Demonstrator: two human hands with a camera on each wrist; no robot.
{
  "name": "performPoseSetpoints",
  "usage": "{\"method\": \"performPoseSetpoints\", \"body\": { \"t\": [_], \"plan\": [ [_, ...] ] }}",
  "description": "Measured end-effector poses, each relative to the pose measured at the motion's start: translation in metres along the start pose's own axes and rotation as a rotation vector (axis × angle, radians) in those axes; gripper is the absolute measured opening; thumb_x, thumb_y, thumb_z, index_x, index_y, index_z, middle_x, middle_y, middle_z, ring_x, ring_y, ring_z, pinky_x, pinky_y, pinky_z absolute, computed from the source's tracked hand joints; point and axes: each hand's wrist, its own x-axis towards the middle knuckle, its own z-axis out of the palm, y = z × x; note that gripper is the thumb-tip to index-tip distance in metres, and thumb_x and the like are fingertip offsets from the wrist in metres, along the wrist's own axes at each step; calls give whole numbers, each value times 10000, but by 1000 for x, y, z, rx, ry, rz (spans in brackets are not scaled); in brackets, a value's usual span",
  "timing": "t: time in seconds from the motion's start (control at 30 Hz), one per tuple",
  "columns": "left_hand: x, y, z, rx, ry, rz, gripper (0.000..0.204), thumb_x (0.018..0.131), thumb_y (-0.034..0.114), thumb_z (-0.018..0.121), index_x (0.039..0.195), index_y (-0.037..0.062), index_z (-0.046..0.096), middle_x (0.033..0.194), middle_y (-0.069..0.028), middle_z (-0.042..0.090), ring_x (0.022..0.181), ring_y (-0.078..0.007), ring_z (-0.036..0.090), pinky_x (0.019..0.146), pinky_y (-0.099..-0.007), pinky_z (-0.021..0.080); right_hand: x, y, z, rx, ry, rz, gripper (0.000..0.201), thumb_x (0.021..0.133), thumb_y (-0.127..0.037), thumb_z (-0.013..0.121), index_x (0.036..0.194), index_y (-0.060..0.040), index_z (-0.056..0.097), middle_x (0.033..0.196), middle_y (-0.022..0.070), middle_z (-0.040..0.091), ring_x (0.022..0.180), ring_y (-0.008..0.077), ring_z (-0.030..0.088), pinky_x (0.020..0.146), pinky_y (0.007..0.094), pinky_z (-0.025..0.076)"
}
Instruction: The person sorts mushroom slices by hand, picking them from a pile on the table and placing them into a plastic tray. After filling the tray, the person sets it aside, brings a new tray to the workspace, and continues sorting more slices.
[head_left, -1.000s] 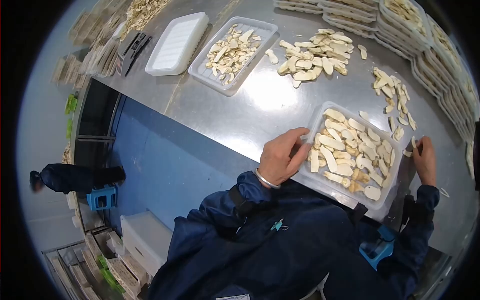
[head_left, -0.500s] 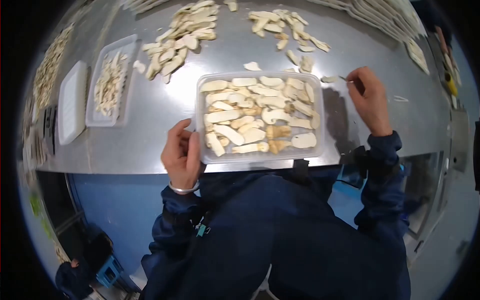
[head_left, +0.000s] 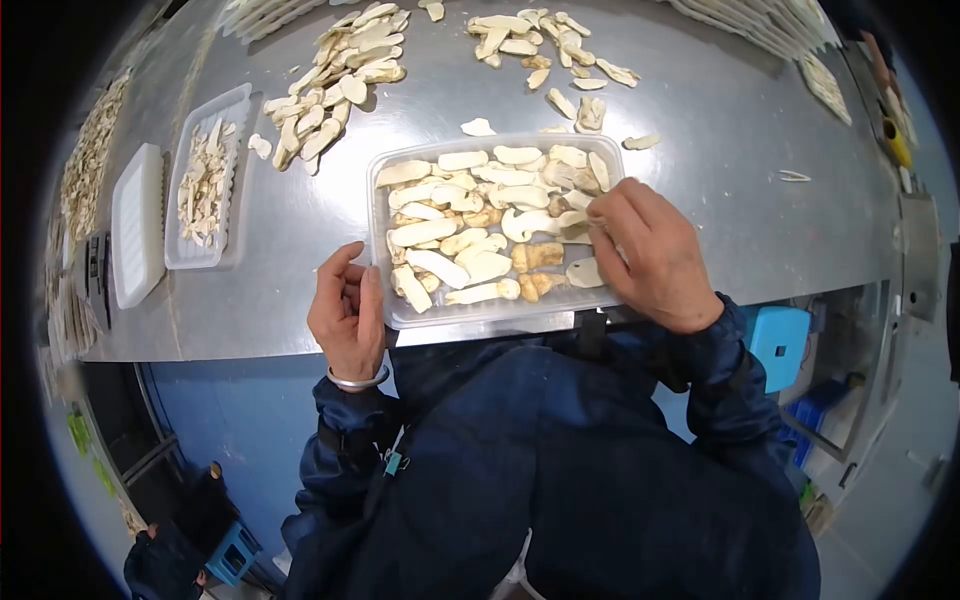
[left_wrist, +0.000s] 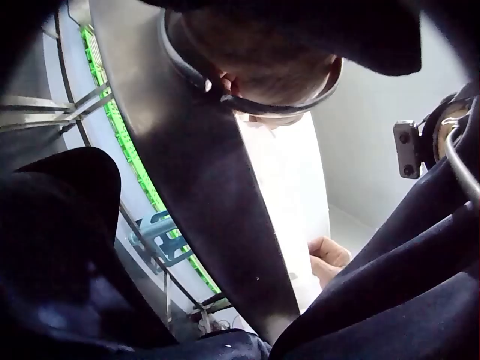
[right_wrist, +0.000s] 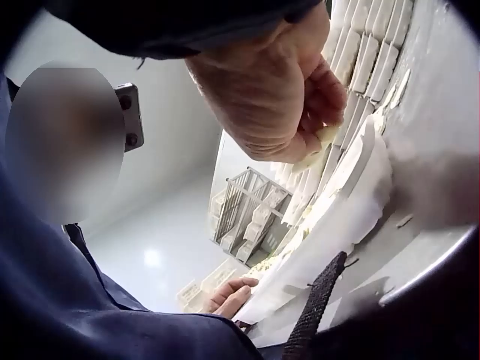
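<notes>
Placing step, right end

Right hand pinches a pale slice over the clear tray at the table's near edge; left hand loosely curled, empty, tray's left. Next likely calls for lowering, releasing.

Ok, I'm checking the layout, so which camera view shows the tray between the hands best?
The head view: it shows the tray from above, slices included, though the right hand covers some. The right wrist view catches it low, side-on; the left shows washed-out white I can't identify.
</notes>
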Motion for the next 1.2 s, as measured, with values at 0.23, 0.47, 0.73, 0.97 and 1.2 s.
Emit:
{"method": "performPoseSetpoints", "body": {
  "t": [0.23,0.47,0.73,0.97,1.2],
  "plan": [
    [2,2,-1,40,-11,12,258,922,22,613,1174,-31,591,717,-13,552,565,-27,427,515,-184,350,-4,39,-38,-46,73,398,165,806,5,594,964,-28,629,939,127,599,761,304,622,671,397,486],
    [0,1,1,-38,2,-7,240,943,34,591,1174,-32,590,735,-18,554,582,-33,439,518,-194,363,23,99,-22,-129,-51,272,241,854,-44,549,1067,-67,658,1002,137,605,902,350,619,805,418,502],
    [0,3,-1,-5,-7,5,245,955,46,578,1185,-38,584,735,-19,553,596,-42,455,527,-196,374,20,105,-11,-141,-136,368,73,845,-70,575,894,-19,596,968,142,599,855,350,605,764,425,486],
    [1,3,0,6,1,-4,249,956,52,585,1188,-39,586,736,-24,564,592,-38,452,521,-194,367,2,42,-32,139,-101,332,81,811,-35,596,880,-9,564,877,137,555,799,335,573,715,419,470],
    [1,3,-1,25,-11,6,252,950,39,580,1190,-39,582,737,-25,567,581,-31,447,512,-190,364,10,4,-17,81,-188,21,122,770,-2,608,890,-16,591,893,141,550,881,329,546,742,426,453]
  ]
}}
